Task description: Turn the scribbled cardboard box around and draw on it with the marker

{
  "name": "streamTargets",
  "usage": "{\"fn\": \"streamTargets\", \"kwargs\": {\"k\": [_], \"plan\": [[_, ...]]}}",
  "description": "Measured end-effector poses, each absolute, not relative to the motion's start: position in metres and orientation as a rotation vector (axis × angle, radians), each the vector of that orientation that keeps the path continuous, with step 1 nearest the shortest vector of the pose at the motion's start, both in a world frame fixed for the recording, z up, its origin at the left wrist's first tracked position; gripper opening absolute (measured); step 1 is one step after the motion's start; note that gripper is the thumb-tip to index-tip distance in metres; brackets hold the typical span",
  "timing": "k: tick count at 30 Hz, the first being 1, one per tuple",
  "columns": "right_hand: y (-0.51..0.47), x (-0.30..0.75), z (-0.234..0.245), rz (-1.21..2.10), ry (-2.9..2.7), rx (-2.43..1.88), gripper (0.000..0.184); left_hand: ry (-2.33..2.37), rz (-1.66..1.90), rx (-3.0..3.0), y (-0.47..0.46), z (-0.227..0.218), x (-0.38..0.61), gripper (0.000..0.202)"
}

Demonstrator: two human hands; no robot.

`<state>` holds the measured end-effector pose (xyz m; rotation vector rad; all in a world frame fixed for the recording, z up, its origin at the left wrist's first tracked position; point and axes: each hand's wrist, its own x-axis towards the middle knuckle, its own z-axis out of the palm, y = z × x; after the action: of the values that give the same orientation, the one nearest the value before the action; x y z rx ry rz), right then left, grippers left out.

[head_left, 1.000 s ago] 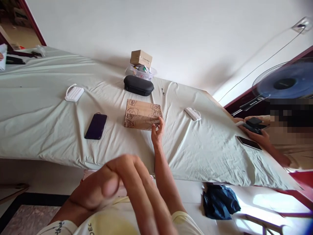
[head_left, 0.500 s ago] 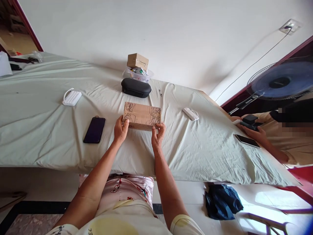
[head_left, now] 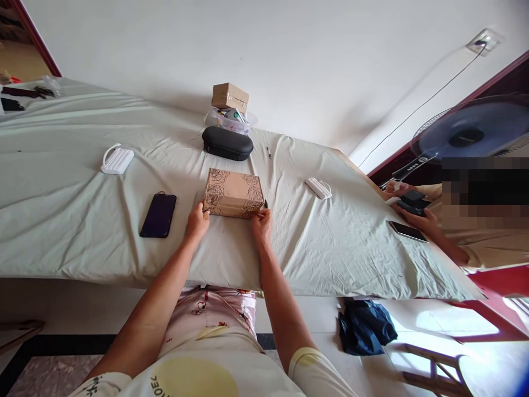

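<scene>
A brown cardboard box (head_left: pixel 235 190) with black scribbled loops on its top and front sits before me on the cloth-covered table. My left hand (head_left: pixel 198 221) is closed on its front left corner, thumb at the front face. At the front right corner, my right hand (head_left: pixel 262 225) has its fingers bent together against the box. A dark pen-like tip (head_left: pixel 265 204) juts up from that hand; the rest of it is hidden by the fingers. Behind the box lies a black zip case (head_left: pixel 227 143).
A dark phone (head_left: pixel 158 215) and a white power bank (head_left: pixel 118 160) lie left; another white power bank (head_left: pixel 318 188) lies right. A small pen (head_left: pixel 269 152) and a clear tub (head_left: pixel 215 118) topped by a small carton (head_left: pixel 230 97) are behind. Another person's hands (head_left: pixel 421 219) hold dark objects beside a phone (head_left: pixel 408 231).
The box has turned slightly and its front face shows more scribbles. My left thumb has slid down from the top edge. The dark tip now shows above my right hand.
</scene>
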<state>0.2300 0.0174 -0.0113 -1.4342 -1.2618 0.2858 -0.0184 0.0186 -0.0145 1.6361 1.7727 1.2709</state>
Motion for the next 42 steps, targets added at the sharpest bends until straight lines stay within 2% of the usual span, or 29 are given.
{"fn": "streamTargets", "kwargs": {"k": [4,6,8,13,16,24,28,33,42], "plan": [[0.009,0.230,-0.003,0.322,-1.268,-1.393,0.045,1.775,1.312,1.628,0.022,-0.021,-0.018,0.024],[0.005,0.228,0.003,0.282,-1.316,-1.383,0.057,1.771,1.336,1.604,0.023,-0.024,-0.018,0.025],[0.001,0.227,0.008,0.257,-1.375,-1.382,0.061,1.769,1.369,1.566,0.024,-0.026,-0.018,0.037],[-0.006,0.220,0.014,0.245,-1.542,-1.333,0.059,1.698,1.495,1.598,0.019,-0.021,-0.014,0.086],[-0.012,0.207,0.015,0.215,-1.615,-1.257,0.054,1.661,1.524,1.723,0.012,-0.013,-0.011,0.095],[-0.021,0.175,0.011,0.294,-1.760,-1.060,0.038,1.414,1.440,2.193,-0.009,0.004,0.001,0.056],[-0.016,0.178,0.009,0.291,-1.656,-1.097,0.039,1.302,1.409,2.284,-0.013,0.006,0.009,0.058],[-0.008,0.190,0.011,0.291,-1.498,-1.267,0.044,1.322,1.462,2.240,-0.013,0.004,0.010,0.046],[0.005,0.218,0.010,0.324,-1.210,-1.415,0.052,1.296,1.542,2.094,-0.002,-0.006,0.002,0.047]]}}
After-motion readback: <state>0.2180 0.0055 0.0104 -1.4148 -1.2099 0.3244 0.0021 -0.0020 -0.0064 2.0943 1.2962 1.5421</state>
